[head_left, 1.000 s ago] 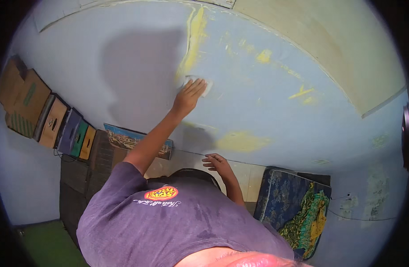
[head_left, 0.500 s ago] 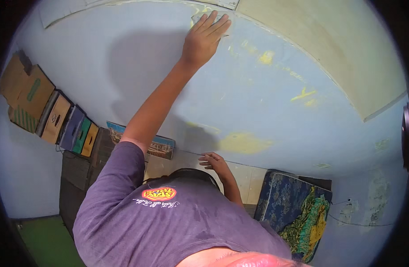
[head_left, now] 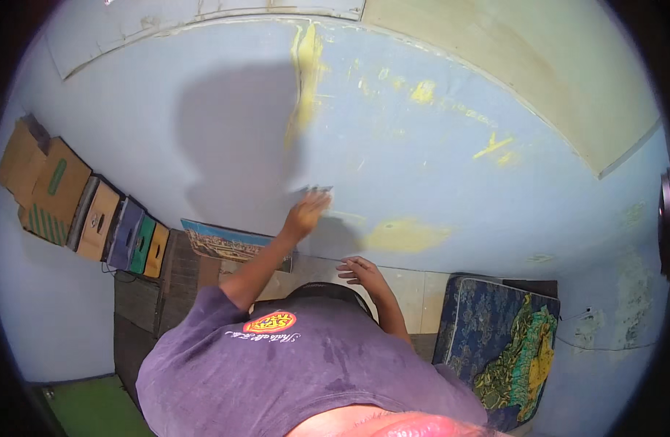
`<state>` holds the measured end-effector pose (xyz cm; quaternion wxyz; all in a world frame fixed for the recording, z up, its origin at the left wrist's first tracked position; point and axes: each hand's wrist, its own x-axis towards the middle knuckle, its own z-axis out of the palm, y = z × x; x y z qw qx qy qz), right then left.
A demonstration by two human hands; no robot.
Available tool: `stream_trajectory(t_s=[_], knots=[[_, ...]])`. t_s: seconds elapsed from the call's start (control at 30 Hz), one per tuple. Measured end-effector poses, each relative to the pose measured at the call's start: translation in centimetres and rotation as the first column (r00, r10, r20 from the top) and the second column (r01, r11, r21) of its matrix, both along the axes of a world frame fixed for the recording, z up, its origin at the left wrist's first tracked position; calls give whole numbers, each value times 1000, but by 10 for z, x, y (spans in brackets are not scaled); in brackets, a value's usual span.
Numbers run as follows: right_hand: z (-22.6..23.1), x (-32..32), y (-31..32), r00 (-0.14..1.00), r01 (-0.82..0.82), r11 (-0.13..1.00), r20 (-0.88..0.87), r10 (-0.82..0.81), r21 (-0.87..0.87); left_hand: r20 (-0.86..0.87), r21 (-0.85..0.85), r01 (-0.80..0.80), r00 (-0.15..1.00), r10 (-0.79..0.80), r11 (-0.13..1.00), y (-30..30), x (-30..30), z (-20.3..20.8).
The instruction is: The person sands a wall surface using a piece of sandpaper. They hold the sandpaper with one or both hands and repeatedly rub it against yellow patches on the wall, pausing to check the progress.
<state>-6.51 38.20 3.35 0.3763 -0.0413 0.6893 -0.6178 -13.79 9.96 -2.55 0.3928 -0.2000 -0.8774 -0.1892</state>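
Observation:
Against the pale blue wall (head_left: pixel 422 175), my left hand (head_left: pixel 306 217) presses a thin grey sheet (head_left: pixel 319 190) that looks like sandpaper. Its fingers are stretched over the sheet and slightly blurred, and most of the sheet is hidden beneath them. Above this hand, a tall streak of yellow patching (head_left: pixel 306 73) runs down the wall. Low at my right side, my right hand (head_left: pixel 360 272) hangs near the wall's foot, fingers loosely apart with nothing in them. More yellow patching (head_left: pixel 408 234) marks the wall just above it.
Coloured drawers (head_left: pixel 138 244) with a cardboard box (head_left: pixel 54 186) stand at the left. A picture panel (head_left: pixel 225 240) leans at the wall's foot. On the right is a blue mattress (head_left: pixel 469 328) with patterned cloth (head_left: pixel 520 357). Cream panels (head_left: pixel 524 73) border the wall's top.
My left hand has swept down the wall with the grey sheet, from near the top edge to mid-low, uncovering the yellow streak. The right hand has barely moved.

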Motion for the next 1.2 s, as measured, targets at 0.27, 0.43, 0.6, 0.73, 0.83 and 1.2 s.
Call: stream_trajectory(t_s=[0.27,0.43,0.6,0.73,0.83,1.2], knots=[[-15,-9,8,999,36,999,17,-37,29,-1,146,-156,988,157,977,9,-6,95],[2,-4,-4,999,1,1000,-32,0,27,-451,164,-173,863,230,971,-4,-49,289],[-5,2,-12,997,-72,997,10,71,11,-595,52,-252,769,232,966,-20,-93,336],[-6,6,-5,999,-32,999,28,32,30,-549,-2,-306,796,255,952,-15,-97,254],[-5,6,0,1000,-4,998,3,4,57,-379,-32,-242,901,212,970,-15,-83,156],[11,0,19,993,117,990,-6,-117,77,92,-44,-66,993,70,997,13,-10,50]])
